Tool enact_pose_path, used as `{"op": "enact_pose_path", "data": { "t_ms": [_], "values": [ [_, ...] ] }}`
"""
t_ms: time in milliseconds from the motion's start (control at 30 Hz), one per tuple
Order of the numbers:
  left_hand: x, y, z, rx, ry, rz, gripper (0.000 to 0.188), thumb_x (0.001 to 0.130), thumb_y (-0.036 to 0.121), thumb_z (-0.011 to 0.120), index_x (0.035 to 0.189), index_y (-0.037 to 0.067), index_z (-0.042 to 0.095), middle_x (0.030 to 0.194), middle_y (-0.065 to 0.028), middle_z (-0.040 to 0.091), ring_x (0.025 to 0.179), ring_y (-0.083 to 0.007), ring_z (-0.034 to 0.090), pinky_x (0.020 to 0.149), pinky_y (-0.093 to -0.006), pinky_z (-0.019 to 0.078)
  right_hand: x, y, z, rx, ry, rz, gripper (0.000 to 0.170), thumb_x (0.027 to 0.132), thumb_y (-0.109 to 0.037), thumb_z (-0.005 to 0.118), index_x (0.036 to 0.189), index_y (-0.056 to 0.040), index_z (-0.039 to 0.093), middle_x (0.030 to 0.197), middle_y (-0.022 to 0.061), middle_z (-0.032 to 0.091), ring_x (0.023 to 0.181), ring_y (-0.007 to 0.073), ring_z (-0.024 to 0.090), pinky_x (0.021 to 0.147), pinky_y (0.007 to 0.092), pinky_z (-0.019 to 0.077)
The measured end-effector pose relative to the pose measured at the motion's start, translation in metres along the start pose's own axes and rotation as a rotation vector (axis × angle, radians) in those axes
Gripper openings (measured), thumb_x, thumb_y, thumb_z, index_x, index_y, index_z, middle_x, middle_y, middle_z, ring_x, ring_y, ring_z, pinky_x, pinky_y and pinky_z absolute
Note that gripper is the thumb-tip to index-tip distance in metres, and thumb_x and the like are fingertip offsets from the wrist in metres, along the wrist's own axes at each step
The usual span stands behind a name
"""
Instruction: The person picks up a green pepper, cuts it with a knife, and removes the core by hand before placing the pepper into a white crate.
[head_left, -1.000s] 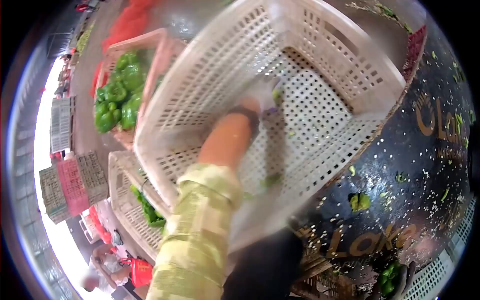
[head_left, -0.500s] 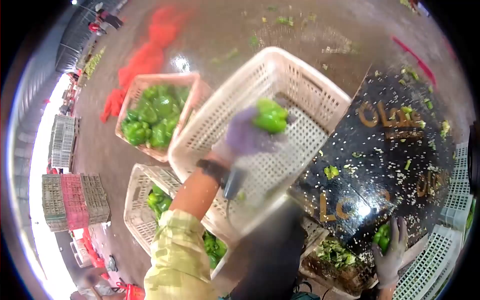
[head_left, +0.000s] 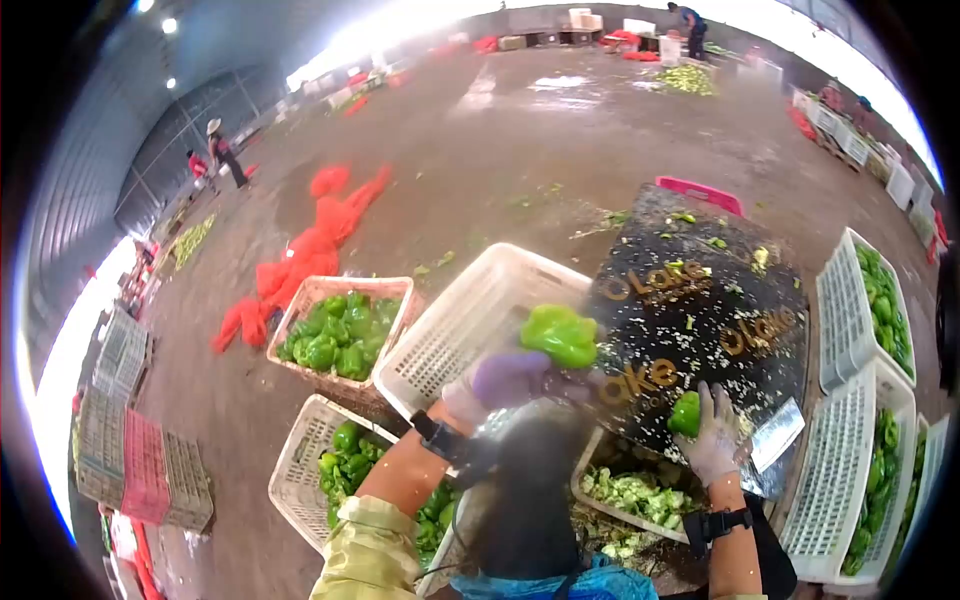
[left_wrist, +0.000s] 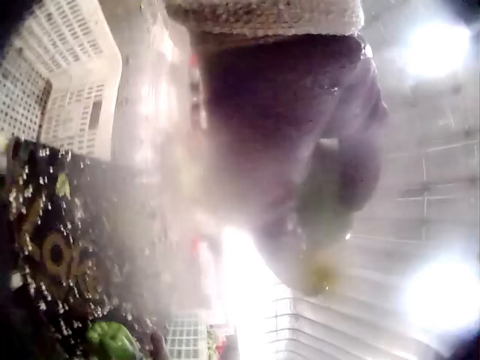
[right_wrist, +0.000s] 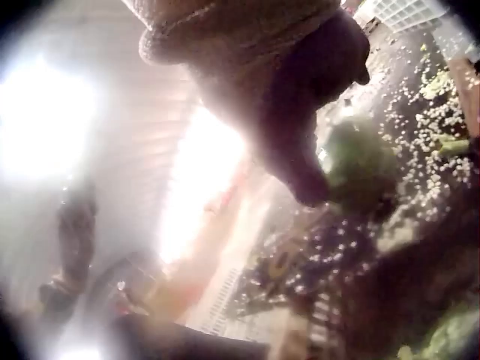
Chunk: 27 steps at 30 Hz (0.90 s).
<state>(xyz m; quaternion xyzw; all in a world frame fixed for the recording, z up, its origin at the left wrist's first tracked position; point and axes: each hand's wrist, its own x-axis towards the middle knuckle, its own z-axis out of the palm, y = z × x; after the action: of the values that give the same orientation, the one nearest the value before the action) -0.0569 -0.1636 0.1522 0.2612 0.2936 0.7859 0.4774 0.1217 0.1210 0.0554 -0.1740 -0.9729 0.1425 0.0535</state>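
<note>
My left hand, in a purple-grey glove, grips a green bell pepper above the near right side of a white crate, beside the black board. Dark glove fingers curl round that pepper in the left wrist view, which is hazy. Over the near part of the black board my gloved right hand holds another green bell pepper between thumb and fingers. The right wrist view shows this pepper blurred beside the thumb. A knife blade shows just right of the right hand.
Crates of peppers stand at left, one pinkish and one white. More white crates line the board's right side. A bin of green scraps sits below its near edge. Seeds and trimmings litter the board; red netting lies on the floor.
My left hand has risen from inside the white crate and moved right with a bell pepper. The right hand still holds its pepper at the board. The head view has tilted up.
</note>
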Motion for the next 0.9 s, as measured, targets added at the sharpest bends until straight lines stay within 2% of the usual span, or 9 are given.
{"op": "enact_pose_path", "data": {
  "t_ms": [100, 167, 267, 333, 433, 567, 633, 667, 900],
  "values": [
    [0.008, -0.030, 0.032, -0.126, 0.054, -0.032, 0.058, 0.087, 0.022, 0.056, 0.138, 0.006, 0.033, 0.137, -0.0152, 0.040, 0.103, -0.0290, 0.056, 0.080, -0.0385, 0.0512, -0.011, -0.005, -0.024, 0.465, 0.290, -0.238, 0.073, 0.075, -0.017, 0.072, 0.136, -0.0034, 0.036, 0.132, 0.0203, 0.042, 0.116, 0.0328, 0.048, 0.095, 0.0393, 0.0417],
    [0.015, -0.059, 0.051, -0.210, 0.094, -0.049, 0.057, 0.089, 0.027, 0.055, 0.138, 0.007, 0.033, 0.133, -0.0133, 0.044, 0.095, -0.0231, 0.057, 0.072, -0.0314, 0.0506, -0.036, -0.041, -0.074, 1.408, 0.045, 0.011, 0.066, 0.080, -0.016, 0.069, 0.137, -0.0051, 0.037, 0.126, 0.0147, 0.049, 0.103, 0.0200, 0.054, 0.083, 0.0287, 0.0468],
    [0.028, -0.096, 0.073, -0.297, -0.061, -0.128, 0.053, 0.091, 0.035, 0.054, 0.133, 0.006, 0.039, 0.122, -0.0091, 0.052, 0.091, -0.0168, 0.055, 0.073, -0.0248, 0.0475, -0.064, -0.062, -0.107, 1.556, -0.098, 0.016, 0.065, 0.082, -0.017, 0.069, 0.137, -0.0072, 0.037, 0.108, 0.0077, 0.056, 0.084, 0.0108, 0.056, 0.066, 0.0218, 0.0453],
    [0.022, -0.124, 0.098, 0.038, 0.209, -0.128, 0.049, 0.092, 0.036, 0.052, 0.129, 0.006, 0.042, 0.118, -0.0073, 0.054, 0.089, -0.0167, 0.056, 0.075, -0.0259, 0.0475, -0.074, -0.065, -0.109, 1.581, -0.096, -0.007, 0.064, 0.083, -0.016, 0.070, 0.137, -0.0083, 0.037, 0.096, 0.0042, 0.060, 0.073, 0.0068, 0.057, 0.057, 0.0193, 0.0442],
    [0.017, -0.152, 0.104, 0.210, 0.177, -0.288, 0.038, 0.095, 0.032, 0.048, 0.122, 0.005, 0.048, 0.105, -0.0061, 0.059, 0.095, -0.0178, 0.058, 0.082, -0.0336, 0.0485, -0.093, -0.045, -0.093, 1.297, 0.089, -0.174, 0.063, 0.081, -0.018, 0.072, 0.134, -0.0060, 0.039, 0.106, 0.0073, 0.060, 0.085, 0.0094, 0.057, 0.067, 0.0206, 0.0468],
    [0.014, -0.151, 0.119, 0.607, 0.226, -0.479, 0.029, 0.092, 0.021, 0.057, 0.113, 0.001, 0.053, 0.092, -0.0047, 0.062, 0.079, -0.0124, 0.060, 0.068, -0.0254, 0.0514, -0.135, -0.025, -0.068, 1.653, -0.267, 0.269, 0.070, 0.077, -0.023, 0.075, 0.133, -0.0029, 0.038, 0.114, 0.0090, 0.059, 0.100, 0.0193, 0.056, 0.084, 0.0296, 0.0476],
    [0.010, -0.161, 0.114, 0.838, 0.113, -0.457, 0.035, 0.089, 0.017, 0.061, 0.118, -0.002, 0.051, 0.089, -0.0026, 0.060, 0.072, -0.0096, 0.057, 0.068, -0.0220, 0.0511, -0.157, -0.022, -0.054, 1.736, -0.370, 0.367, 0.053, 0.085, -0.031, 0.066, 0.127, -0.0070, 0.044, 0.108, 0.0084, 0.059, 0.087, 0.0140, 0.060, 0.070, 0.0280, 0.0517],
    [0.008, -0.157, 0.116, 0.846, 0.110, -0.514, 0.039, 0.089, 0.016, 0.061, 0.122, -0.002, 0.049, 0.091, -0.0047, 0.061, 0.074, -0.0113, 0.059, 0.069, -0.0240, 0.0518, -0.162, -0.015, -0.046, 1.846, -0.386, 0.465, 0.071, 0.076, -0.021, 0.075, 0.133, 0.0005, 0.038, 0.118, 0.0135, 0.056, 0.106, 0.0192, 0.053, 0.088, 0.0317, 0.0464],
    [-0.054, -0.076, 0.083, 0.634, 0.421, -0.111, 0.047, 0.094, 0.024, 0.052, 0.133, 0.002, 0.039, 0.117, -0.0147, 0.057, 0.093, -0.0218, 0.061, 0.082, -0.0338, 0.0515, -0.156, 0.102, -0.128, 1.597, 0.455, 0.156, 0.052, 0.087, -0.020, 0.055, 0.133, -0.0015, 0.039, 0.125, 0.0126, 0.051, 0.112, 0.0223, 0.050, 0.097, 0.0350, 0.0405]
  ]
}}
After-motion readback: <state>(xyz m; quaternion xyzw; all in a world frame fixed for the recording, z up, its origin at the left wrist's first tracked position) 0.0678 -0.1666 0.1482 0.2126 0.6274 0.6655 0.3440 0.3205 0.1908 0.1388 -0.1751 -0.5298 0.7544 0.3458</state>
